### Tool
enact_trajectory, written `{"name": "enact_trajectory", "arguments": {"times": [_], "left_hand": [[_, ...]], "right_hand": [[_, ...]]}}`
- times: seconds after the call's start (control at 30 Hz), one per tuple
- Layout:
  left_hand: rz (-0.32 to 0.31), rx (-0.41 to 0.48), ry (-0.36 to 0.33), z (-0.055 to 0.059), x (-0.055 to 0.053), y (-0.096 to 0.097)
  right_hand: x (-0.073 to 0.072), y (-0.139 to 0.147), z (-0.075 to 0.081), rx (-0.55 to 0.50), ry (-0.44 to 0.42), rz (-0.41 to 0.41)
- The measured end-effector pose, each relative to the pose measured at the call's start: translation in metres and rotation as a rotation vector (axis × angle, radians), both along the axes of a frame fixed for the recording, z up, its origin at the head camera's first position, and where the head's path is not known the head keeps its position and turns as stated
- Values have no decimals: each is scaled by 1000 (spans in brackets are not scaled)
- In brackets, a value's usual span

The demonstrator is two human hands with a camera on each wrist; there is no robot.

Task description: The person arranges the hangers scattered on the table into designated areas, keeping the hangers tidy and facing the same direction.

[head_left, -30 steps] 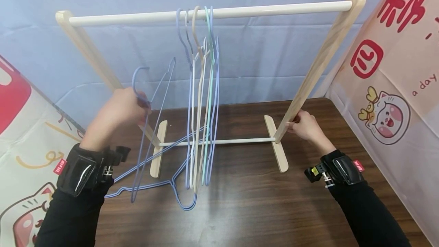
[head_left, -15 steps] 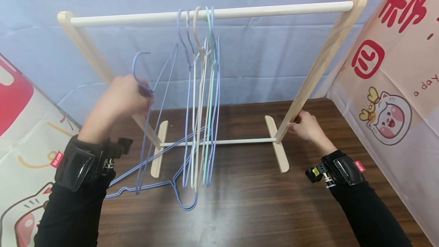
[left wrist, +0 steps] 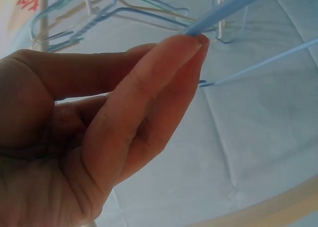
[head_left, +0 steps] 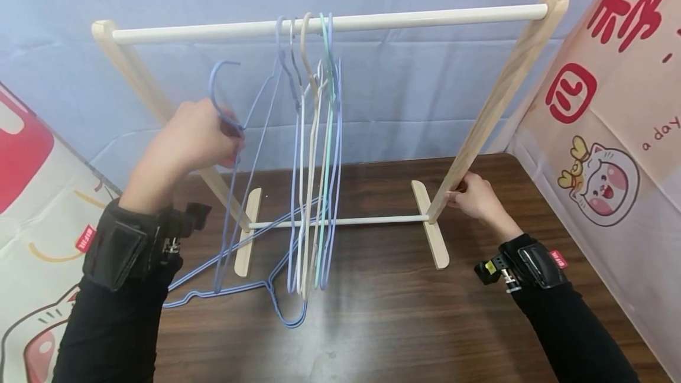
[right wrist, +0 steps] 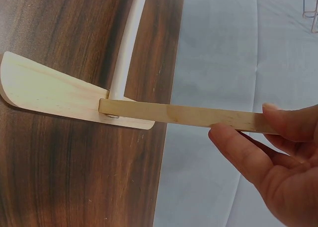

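Note:
A blue hanger (head_left: 260, 129) is pinched near the base of its hook by my left hand (head_left: 204, 138), left of the hung hangers and below the top rail's height. In the left wrist view, thumb and fingertips of the left hand (left wrist: 134, 108) meet on the blue hanger's (left wrist: 223, 12) neck. My right hand (head_left: 473, 197) grips the right wooden post (head_left: 492, 96) of the clothes rack low down. Seen from the right wrist, thumb and fingers of the right hand (right wrist: 278, 147) hold the post (right wrist: 194, 114) from both sides. Several hangers (head_left: 311, 164) hang together mid-rail (head_left: 415, 19).
More blue hangers (head_left: 234, 290) lie on the brown table (head_left: 367, 324), under and in front of the rack's left foot (head_left: 247, 253). The right foot (head_left: 436, 244) stands on the table. Behind hangs a pale blue cloth (head_left: 404, 105); printed cloths (head_left: 596, 99) flank both sides.
My left hand has risen with the blue hanger, its hook climbing closer to the rail and slightly rightward. The right hand stays in place on the post.

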State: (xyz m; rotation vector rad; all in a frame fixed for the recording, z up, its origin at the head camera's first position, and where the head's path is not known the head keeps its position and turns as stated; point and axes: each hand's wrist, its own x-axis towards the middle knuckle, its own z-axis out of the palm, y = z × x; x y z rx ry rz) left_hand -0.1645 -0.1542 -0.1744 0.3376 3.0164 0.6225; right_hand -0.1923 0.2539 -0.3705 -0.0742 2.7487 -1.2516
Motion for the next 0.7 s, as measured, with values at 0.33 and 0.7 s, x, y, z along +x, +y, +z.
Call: {"name": "enact_trajectory", "arguments": {"times": [0.33, 0.7], "left_hand": [[1, -7, -3, 12, 0, 8], [5, -9, -45, 28, 1, 14]], "right_hand": [[1, -1, 1, 1, 9, 6], [0, 0, 0, 7, 16, 6]]}}
